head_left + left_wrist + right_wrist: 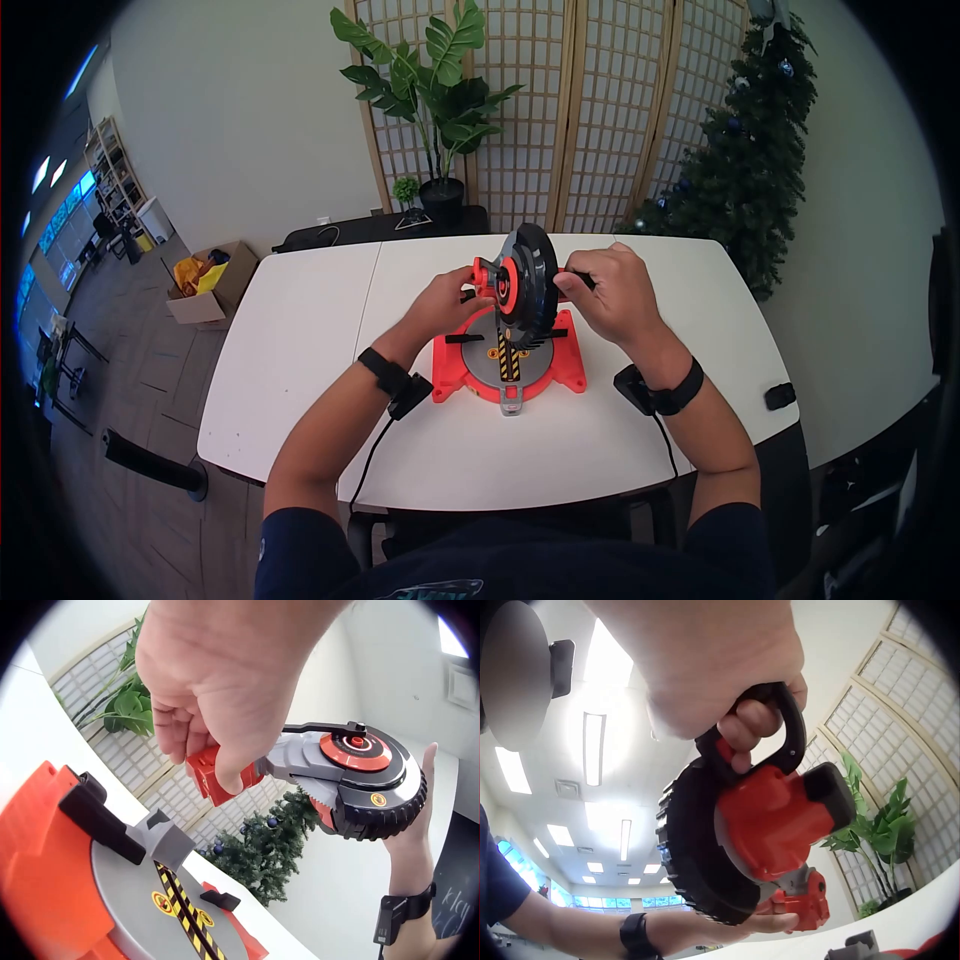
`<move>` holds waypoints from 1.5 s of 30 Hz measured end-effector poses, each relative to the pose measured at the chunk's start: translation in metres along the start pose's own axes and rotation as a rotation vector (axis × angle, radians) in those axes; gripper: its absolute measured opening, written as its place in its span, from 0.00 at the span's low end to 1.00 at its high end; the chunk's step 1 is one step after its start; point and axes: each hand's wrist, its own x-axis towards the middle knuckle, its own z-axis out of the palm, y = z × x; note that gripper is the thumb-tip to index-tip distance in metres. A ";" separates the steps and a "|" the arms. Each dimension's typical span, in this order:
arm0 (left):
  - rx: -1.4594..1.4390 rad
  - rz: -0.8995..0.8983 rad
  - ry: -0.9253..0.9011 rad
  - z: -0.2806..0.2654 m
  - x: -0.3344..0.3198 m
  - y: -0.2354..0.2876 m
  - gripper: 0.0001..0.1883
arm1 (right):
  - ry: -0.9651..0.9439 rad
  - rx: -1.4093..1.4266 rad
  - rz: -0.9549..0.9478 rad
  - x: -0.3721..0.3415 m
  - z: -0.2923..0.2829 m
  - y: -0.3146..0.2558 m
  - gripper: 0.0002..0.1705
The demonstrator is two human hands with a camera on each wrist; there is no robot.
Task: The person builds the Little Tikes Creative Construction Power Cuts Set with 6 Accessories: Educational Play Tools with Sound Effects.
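A toy miter saw's head (541,285), with a black toothed guard and red and grey parts, is held above its base. My right hand (615,292) curls its fingers round the black loop handle (793,742). On the other side, my left hand (217,682) pinches the red block (214,780) at the end of the head's grey arm (289,757). The orange-red base (450,375) sits on the table, its grey turntable (135,900) marked with a black-and-yellow striped slot. A grey bracket (166,844) stands up from the base, apart from the red block.
The white table (300,350) carries the base, and a small black object (780,396) lies near its right edge. Behind stand a potted plant (440,195), a folding screen (620,120) and a decorated tree (740,170). Cables trail from both wrist cameras.
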 end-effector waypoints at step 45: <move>-0.129 0.232 -0.084 0.027 0.021 0.011 0.21 | -0.211 -0.167 0.170 0.040 0.030 0.009 0.42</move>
